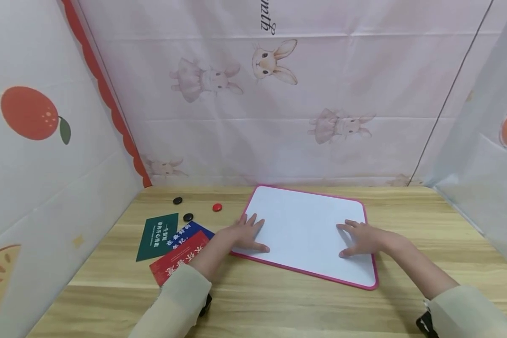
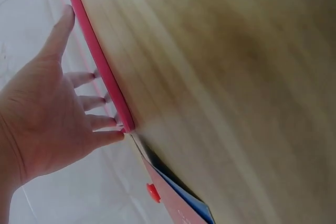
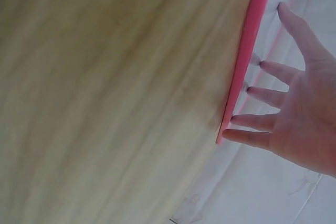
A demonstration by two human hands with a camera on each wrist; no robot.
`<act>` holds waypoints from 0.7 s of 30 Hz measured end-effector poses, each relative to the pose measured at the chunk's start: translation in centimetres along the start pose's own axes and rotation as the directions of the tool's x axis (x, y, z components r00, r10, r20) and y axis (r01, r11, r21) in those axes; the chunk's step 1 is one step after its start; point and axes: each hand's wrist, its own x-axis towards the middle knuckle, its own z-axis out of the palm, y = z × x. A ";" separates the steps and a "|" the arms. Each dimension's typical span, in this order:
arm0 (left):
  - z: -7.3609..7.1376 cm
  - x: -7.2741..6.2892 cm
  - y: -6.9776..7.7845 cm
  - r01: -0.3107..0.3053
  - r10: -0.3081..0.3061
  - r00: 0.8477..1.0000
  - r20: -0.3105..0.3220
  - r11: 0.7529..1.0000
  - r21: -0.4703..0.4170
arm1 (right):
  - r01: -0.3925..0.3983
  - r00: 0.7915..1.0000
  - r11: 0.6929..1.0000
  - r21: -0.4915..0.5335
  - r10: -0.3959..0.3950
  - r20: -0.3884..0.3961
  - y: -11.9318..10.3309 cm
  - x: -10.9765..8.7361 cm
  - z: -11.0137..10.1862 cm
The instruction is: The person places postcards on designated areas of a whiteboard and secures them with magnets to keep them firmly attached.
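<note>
A whiteboard (image 1: 304,225) with a pink frame lies flat and slightly turned on the wooden table. On its left part rests my left hand (image 1: 247,234), fingers spread, fingertips on the white surface. My right hand (image 1: 359,238) touches the right part the same way, thumb apart from the fingers. In the left wrist view the left hand (image 2: 50,108) shows its palm, with fingertips at the pink edge (image 2: 100,59). The right wrist view has the right hand (image 3: 302,103) with spread fingertips along the other pink edge (image 3: 244,61). Neither hand grips anything.
Left of the board lie a green card (image 1: 154,237), a blue card (image 1: 188,232) and a red card (image 1: 179,258), partly overlapping; my left forearm passes over the red one. Two black magnets (image 1: 177,200) and a red magnet (image 1: 217,207) sit behind them. Printed curtains (image 1: 236,150) enclose the table.
</note>
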 end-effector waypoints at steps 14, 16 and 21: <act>0.3 -0.1 0.1 0.007 -0.007 1.000 0.001 1.000 0.005 | -0.026 0.999 0.999 0.024 0.025 0.045 -0.4 0.3 -0.4; 0.2 -0.2 0.2 0.014 -0.014 1.000 0.005 1.000 0.003 | -0.022 0.999 0.999 0.031 0.021 0.045 -0.3 0.4 -0.3; 0.3 -0.4 0.6 0.025 -0.025 1.000 0.013 1.000 0.010 | -0.010 0.999 0.999 0.047 0.008 0.043 0.0 0.6 -0.3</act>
